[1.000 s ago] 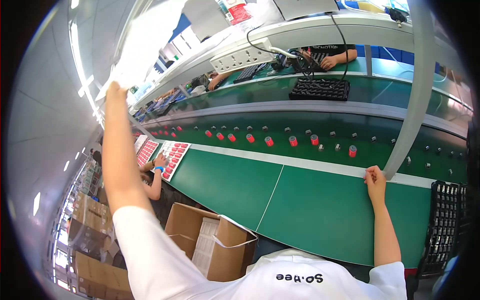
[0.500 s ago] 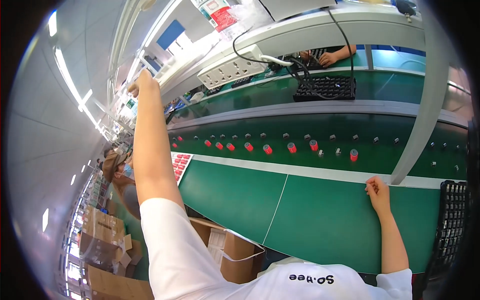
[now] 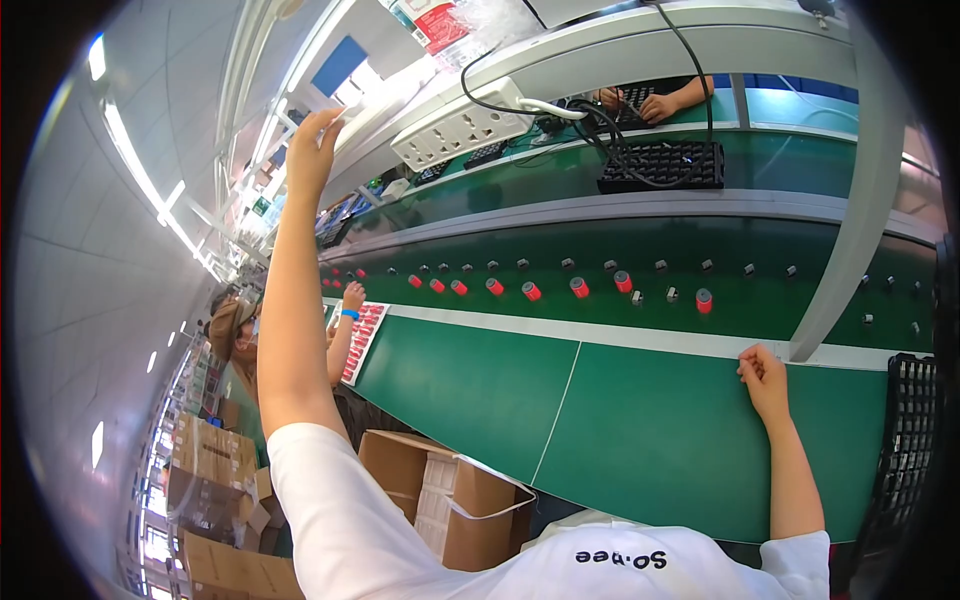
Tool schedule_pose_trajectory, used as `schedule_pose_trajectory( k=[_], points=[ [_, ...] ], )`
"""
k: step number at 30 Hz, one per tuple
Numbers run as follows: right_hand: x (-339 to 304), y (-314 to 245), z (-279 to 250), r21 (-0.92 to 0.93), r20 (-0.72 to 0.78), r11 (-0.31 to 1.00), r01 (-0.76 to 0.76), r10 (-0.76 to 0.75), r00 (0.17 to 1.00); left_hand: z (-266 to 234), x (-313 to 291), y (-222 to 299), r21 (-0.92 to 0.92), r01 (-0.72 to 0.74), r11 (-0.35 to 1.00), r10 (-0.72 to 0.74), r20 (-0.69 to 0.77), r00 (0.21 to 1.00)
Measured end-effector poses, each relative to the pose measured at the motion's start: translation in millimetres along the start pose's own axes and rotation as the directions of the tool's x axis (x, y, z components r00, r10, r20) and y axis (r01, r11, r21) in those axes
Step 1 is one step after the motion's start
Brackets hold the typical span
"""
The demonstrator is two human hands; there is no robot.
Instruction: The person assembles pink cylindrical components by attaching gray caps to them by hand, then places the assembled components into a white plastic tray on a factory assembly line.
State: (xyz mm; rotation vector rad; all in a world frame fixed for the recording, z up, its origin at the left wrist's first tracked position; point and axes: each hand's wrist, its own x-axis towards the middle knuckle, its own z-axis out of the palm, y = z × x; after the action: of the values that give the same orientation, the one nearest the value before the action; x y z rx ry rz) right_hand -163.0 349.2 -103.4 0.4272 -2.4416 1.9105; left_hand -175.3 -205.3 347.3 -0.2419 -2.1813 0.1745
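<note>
My left hand [image 3: 313, 150] is raised at the far end of my outstretched arm, beside the pale shelf [image 3: 375, 105] at upper left. Its thumb and fingertips come together in a pinch by the shelf's bright edge; what they hold, if anything, is too small to make out. My right hand [image 3: 766, 382] rests on the green bench [image 3: 660, 430], close to the foot of the grey post [image 3: 845, 230]. Its fingers are curled in, and their inner side is hidden. Beyond it, red cylinders with grey tops [image 3: 704, 300] and small metallic parts [image 3: 671, 294] stand spaced along a dark green strip.
At the right edge is a black tray [image 3: 908, 440] of small parts. A white tray of red cylinders [image 3: 365, 335] lies left, with a co-worker's hand [image 3: 353, 296] above it. A power strip [image 3: 465, 130] and hanging cables line the shelf. An open carton [image 3: 480, 500] stands below the bench.
My left hand has turned and moved slightly right, from bent-down fingers to a raised pinch. A co-worker's hand with a blue wristband has appeared by the white tray. My right hand has hardly moved.
</note>
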Motion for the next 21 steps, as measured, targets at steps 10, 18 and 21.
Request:
schedule_pose_trajectory(
  k=[10, 18, 21],
  points=[
    [2.5, 7.9, -4.9, -0.017, 0.014, 1.000, 0.018, -0.018, 1.000, 42.3, 26.5, -6.0, -0.069, -0.112, 0.991, 0.127, 0.271, 0.954],
    [1.7, 12.0, -17.5, -0.041, 0.012, 0.999, 0.009, -0.008, 1.000, 72.6, 52.6, 2.3, -0.140, -0.079, 0.987, 0.115, 0.273, 0.955],
    [1.1, 11.0, -19.4, -0.009, 0.029, 0.999, 0.032, -0.031, 0.999, 74.5, 69.5, -16.4, -0.103, 0.041, 0.994, 0.001, 0.379, 0.925]
  ],
)
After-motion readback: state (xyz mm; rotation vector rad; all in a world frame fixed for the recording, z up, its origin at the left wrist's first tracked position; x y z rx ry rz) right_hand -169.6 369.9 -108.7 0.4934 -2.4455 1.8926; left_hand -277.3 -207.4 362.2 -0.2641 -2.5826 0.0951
